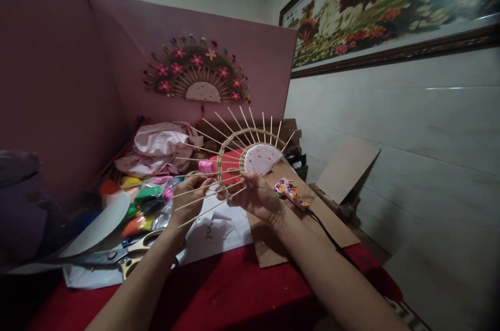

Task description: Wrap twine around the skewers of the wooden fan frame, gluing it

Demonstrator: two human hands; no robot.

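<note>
A half-round craft fan of thin wooden sticks (207,147) is held up over the table. At its centre is a white half-disc with pink dots (262,158), and a braided twine band (220,159) arcs across the sticks. My right hand (260,198) grips the fan at its lower end, thumb on the front by the half-disc. My left hand (190,196) is closed behind the lowest sticks, fingertips pinched close to the band's end; what they pinch is too small to make out.
A flower-patterned glue gun (291,193) lies on cardboard (328,224) to the right. Large scissors (117,257) and bagged coloured clay (148,206) are at the left, before pink cloth (156,146). A finished flowered fan (197,71) hangs on the pink board behind.
</note>
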